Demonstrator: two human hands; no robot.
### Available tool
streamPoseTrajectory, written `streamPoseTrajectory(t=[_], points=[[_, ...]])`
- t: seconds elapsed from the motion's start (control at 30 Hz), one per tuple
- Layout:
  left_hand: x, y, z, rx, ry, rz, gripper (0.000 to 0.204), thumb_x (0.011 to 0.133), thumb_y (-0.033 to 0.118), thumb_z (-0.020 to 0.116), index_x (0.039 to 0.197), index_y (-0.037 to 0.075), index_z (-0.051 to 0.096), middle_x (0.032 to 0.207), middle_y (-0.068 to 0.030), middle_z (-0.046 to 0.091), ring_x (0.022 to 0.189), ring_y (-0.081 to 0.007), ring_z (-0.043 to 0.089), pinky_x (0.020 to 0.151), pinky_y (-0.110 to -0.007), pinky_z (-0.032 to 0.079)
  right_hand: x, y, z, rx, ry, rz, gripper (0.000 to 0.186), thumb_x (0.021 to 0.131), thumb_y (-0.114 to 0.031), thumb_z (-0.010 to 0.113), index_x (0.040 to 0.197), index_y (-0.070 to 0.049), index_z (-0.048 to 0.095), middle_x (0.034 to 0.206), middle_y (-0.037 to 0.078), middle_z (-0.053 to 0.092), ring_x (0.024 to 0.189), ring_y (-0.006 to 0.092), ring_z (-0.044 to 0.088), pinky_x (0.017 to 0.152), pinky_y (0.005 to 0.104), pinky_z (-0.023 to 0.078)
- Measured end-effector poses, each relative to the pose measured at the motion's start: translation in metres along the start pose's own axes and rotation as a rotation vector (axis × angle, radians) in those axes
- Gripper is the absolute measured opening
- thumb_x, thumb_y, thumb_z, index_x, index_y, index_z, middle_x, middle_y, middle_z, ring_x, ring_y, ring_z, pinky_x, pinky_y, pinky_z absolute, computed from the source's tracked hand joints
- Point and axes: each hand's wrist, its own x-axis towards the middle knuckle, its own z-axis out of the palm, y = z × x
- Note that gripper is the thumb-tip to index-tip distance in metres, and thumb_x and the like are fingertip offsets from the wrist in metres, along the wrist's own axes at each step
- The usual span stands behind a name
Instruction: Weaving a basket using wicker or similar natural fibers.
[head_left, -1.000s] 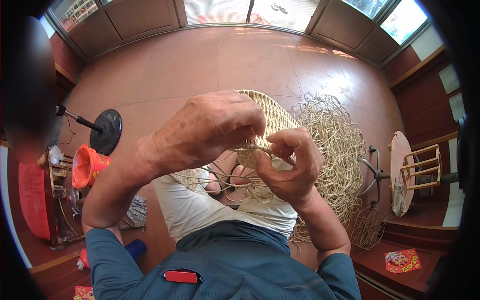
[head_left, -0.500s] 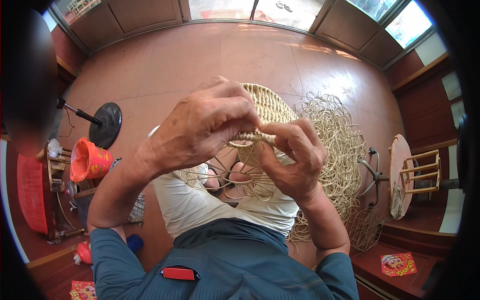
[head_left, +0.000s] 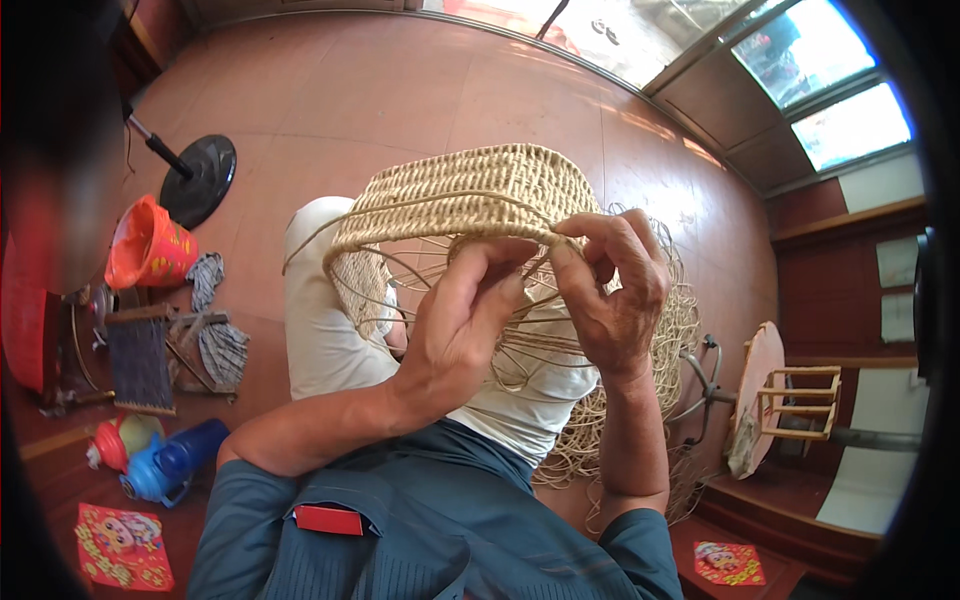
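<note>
A half-made woven basket (head_left: 450, 185) of straw-coloured cord hangs over my knees, its braided rim toward me. Loose cord ends (head_left: 545, 335) stick out from inside the rim and spread over my lap, and one long strand runs along the outside of the wall. With thumb and fingers my right hand (head_left: 618, 290) pinches the rim at its right corner. Just inside that corner, my left hand (head_left: 460, 325) is closed, its fingertips pinching a cord strand at the rim. The exact spot between the fingertips is partly hidden.
A large heap of loose cord (head_left: 680, 315) lies on the floor at my right, by a round-topped stool (head_left: 760, 395). On the left are a black round stand base (head_left: 200, 180), a red bucket (head_left: 150, 245), a small folding seat (head_left: 142, 365) and a blue flask (head_left: 165, 470).
The basket has turned, so its long outer wall now shows. My left hand has come down from above the rim to inside it. My right hand stays at the rim. The view has tilted.
</note>
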Motion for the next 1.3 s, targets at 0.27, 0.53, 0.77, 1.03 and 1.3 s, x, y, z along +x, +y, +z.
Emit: streamPoseTrajectory(t=[0.27,0.53,0.77,1.03,1.3], points=[[0.037,-0.022,0.011,-0.591,-0.076,-0.040,0.027,0.110,0.009,0.058,0.134,0.002,0.068,0.128,-0.0069,0.071,0.122,-0.0180,0.067,0.111,-0.036,0.051,-0.001,0.000,0.005,0.014,0.006,-0.018,0.021,0.083,-0.005,0.085,0.103,-0.010,0.082,0.083,0.000,0.058,0.062,0.0059,0.052,0.054,0.0273,0.043],[0.042,-0.022,0.010,-0.798,-0.092,-0.116,0.020,0.106,0.007,0.062,0.118,0.004,0.078,0.117,-0.0043,0.075,0.112,-0.0137,0.069,0.105,-0.035,0.054,-0.003,0.005,0.003,0.013,0.014,-0.036,0.022,0.082,-0.006,0.085,0.103,-0.011,0.082,0.082,-0.001,0.056,0.061,0.0065,0.050,0.053,0.0277,0.042],[0.039,-0.030,0.009,-0.751,-0.069,-0.062,0.017,0.106,0.008,0.064,0.116,0.005,0.077,0.116,-0.0027,0.075,0.111,-0.0125,0.068,0.105,-0.033,0.053,-0.003,0.007,0.003,-0.020,0.027,-0.083,0.024,0.082,-0.006,0.086,0.105,-0.011,0.082,0.082,-0.001,0.057,0.060,0.0067,0.049,0.052,0.0277,0.041],[0.048,-0.018,0.011,-0.761,-0.035,-0.121,0.018,0.103,0.003,0.060,0.113,0.006,0.074,0.110,-0.0008,0.073,0.101,-0.0107,0.065,0.093,-0.031,0.052,0.001,0.009,0.008,-0.023,0.049,-0.105,0.021,0.085,-0.007,0.086,0.104,-0.012,0.082,0.085,0.003,0.062,0.065,0.0109,0.061,0.056,0.0288,0.050],[0.049,-0.026,0.016,-0.715,0.123,-0.100,0.019,0.105,0.005,0.060,0.121,0.004,0.072,0.113,-0.0018,0.072,0.106,-0.0105,0.063,0.098,-0.029,0.049,0.019,0.023,0.019,0.037,0.036,-0.105,0.015,0.088,-0.007,0.083,0.103,-0.011,0.081,0.085,0.004,0.063,0.067,0.0130,0.062,0.057,0.0304,0.051]])
